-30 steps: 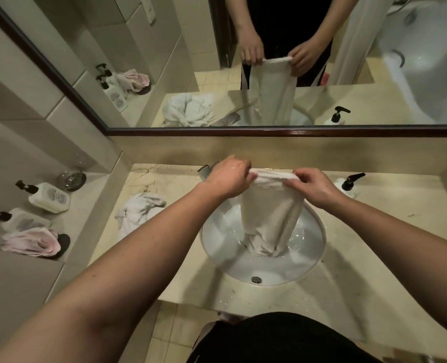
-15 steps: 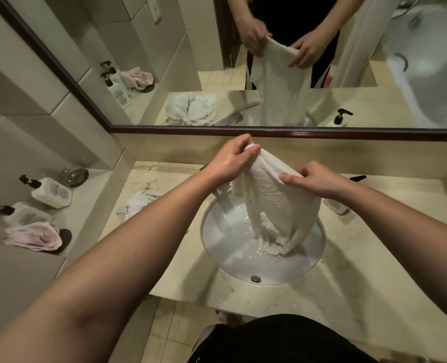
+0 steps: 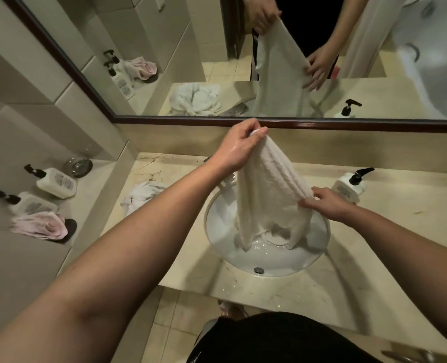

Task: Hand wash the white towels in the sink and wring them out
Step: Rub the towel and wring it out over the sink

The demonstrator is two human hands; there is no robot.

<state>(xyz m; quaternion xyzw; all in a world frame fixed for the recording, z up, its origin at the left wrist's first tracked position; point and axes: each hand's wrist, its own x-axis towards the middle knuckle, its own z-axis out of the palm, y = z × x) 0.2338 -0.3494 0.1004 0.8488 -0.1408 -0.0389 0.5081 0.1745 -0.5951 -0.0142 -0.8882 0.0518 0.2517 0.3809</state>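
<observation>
A wet white towel (image 3: 267, 195) hangs over the round white sink (image 3: 217, 231), its lower end touching the wet basin. My left hand (image 3: 236, 149) grips the towel's top corner, raised high near the mirror frame. My right hand (image 3: 324, 203) pinches the towel's right edge lower down, over the sink's right rim. A second white towel (image 3: 141, 193) lies crumpled on the counter left of the sink, partly hidden by my left forearm. The faucet (image 3: 226, 180) is mostly hidden behind the towel and my left wrist.
A pump bottle (image 3: 348, 186) stands right of the sink. On the left ledge sit two pump bottles (image 3: 56, 182), a glass dish (image 3: 78, 167) and a pink cloth (image 3: 41, 226). The mirror (image 3: 269, 56) runs along the back wall above the marble counter (image 3: 361, 258).
My left hand has lifted the towel's corner higher and further back. My right hand has slid down and right along the towel's edge, so the towel now stretches diagonally.
</observation>
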